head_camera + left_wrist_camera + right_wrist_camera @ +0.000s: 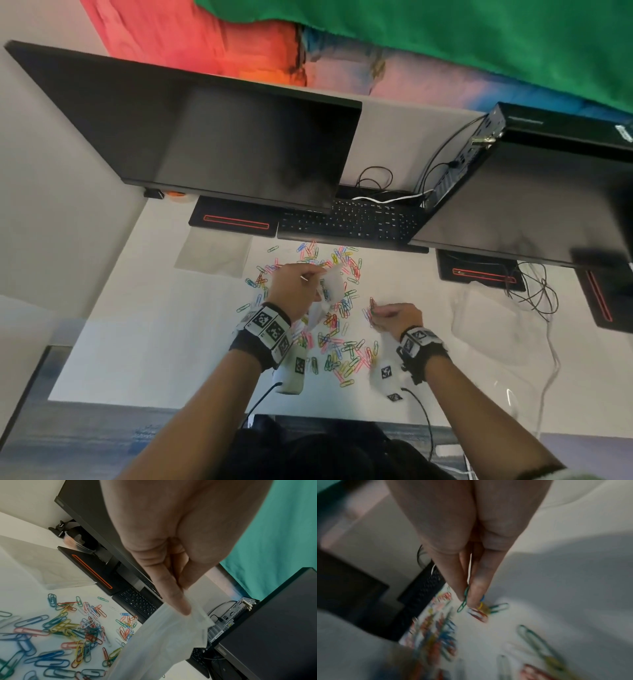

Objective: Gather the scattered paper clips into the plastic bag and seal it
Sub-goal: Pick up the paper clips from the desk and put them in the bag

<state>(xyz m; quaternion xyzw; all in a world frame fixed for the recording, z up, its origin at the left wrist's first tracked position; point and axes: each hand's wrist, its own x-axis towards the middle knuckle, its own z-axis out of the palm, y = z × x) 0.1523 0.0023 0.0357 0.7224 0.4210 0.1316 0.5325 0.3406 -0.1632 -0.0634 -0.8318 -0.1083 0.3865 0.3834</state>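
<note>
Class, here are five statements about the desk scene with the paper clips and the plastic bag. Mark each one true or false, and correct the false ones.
1. The left hand holds the plastic bag. True.
2. The right hand is empty. False: its fingertips pinch a few paper clips, among them a green paper clip.
3. All the clips are already in the bag. False: many coloured paper clips lie scattered on the white desk.
4. Both monitor screens are dark. True: the left monitor and the right monitor show nothing.
5. The black keyboard lies on top of the clips. False: it lies beyond them, partly under the monitors.
</note>
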